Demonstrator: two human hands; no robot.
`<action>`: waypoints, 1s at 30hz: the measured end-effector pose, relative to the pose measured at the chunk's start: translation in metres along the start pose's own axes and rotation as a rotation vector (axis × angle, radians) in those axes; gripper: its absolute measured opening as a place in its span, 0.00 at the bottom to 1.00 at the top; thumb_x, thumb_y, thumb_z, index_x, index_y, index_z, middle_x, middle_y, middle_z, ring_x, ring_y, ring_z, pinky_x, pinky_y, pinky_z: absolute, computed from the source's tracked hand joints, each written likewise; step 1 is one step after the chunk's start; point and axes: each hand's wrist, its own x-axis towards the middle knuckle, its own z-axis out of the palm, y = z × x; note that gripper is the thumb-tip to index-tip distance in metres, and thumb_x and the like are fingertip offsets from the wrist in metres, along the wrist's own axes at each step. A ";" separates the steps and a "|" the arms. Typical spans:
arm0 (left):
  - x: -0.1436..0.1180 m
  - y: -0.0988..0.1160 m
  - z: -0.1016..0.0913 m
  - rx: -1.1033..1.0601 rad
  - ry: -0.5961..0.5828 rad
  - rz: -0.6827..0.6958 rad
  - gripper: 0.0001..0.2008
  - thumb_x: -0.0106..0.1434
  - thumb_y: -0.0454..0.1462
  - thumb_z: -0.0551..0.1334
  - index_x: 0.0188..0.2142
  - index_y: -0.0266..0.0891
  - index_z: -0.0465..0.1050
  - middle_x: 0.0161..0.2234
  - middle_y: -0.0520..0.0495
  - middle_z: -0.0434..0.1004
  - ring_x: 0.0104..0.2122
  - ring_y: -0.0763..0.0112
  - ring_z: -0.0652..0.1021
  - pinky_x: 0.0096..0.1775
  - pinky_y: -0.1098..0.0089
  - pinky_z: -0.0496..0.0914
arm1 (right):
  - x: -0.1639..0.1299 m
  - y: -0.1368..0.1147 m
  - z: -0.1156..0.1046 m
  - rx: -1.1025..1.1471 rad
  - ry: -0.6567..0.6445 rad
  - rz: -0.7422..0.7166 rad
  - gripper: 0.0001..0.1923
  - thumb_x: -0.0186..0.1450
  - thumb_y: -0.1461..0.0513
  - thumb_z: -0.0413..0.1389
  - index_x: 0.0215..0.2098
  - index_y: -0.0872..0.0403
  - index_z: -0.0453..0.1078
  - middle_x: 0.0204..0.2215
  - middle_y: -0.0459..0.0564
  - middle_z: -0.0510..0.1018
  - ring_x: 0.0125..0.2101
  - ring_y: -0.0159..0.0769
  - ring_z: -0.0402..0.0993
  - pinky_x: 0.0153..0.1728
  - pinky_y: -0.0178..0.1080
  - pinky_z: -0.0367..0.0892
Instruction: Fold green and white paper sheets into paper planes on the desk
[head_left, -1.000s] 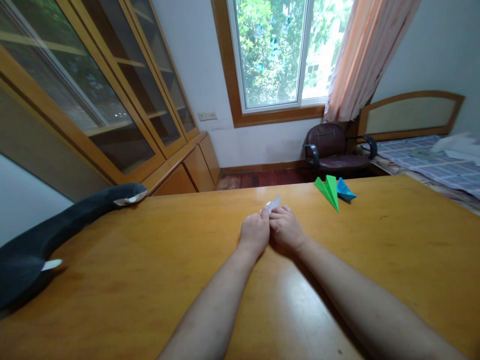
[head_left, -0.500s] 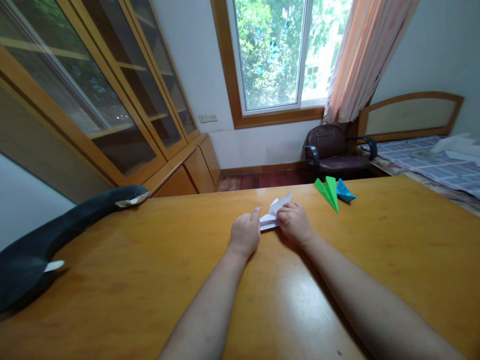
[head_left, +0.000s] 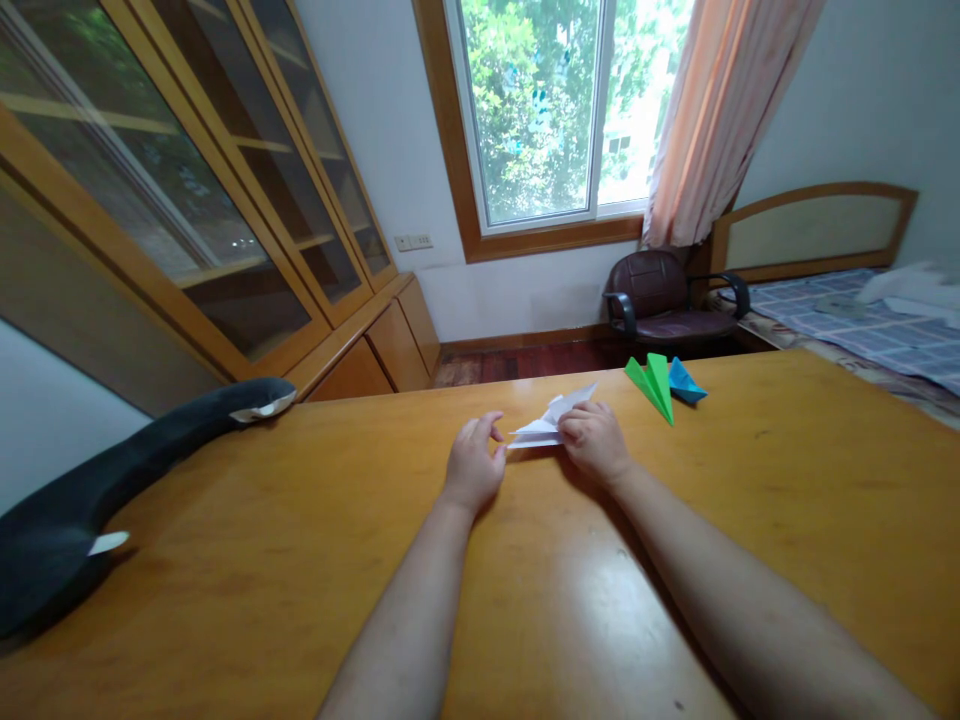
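A folded piece of white paper (head_left: pixel 541 430) is held just above or on the wooden table (head_left: pixel 300 560), near its far edge. My right hand (head_left: pixel 596 440) pinches the paper's right part, and its fingers hide some of the folds. A pointed flap sticks up and to the right behind those fingers. At the paper's left tip is my left hand (head_left: pixel 475 462), thumb and fingers apart, with nothing between them. Whether its thumb touches the tip I cannot tell.
Right of my hands lie a green paper plane (head_left: pixel 657 385) and a blue folded paper boat (head_left: pixel 685 382). A long dark object (head_left: pixel 112 460) with white parts lies along the left side. Beyond the table stand a brown armchair (head_left: pixel 652 295) and a glass-door cabinet (head_left: pixel 360 300).
My left hand has let go of the paper's left end and shifted slightly left, its fingers parting. The right hand keeps its pinch. The view has shifted slightly.
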 end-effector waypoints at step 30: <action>0.003 -0.021 0.010 -0.428 -0.288 0.033 0.29 0.46 0.45 0.74 0.48 0.39 0.77 0.52 0.36 0.74 0.59 0.49 0.67 0.60 0.50 0.60 | -0.004 -0.020 0.019 0.632 0.081 0.135 0.05 0.56 0.64 0.61 0.29 0.49 0.80 0.64 0.51 0.61 0.61 0.48 0.60 0.61 0.52 0.54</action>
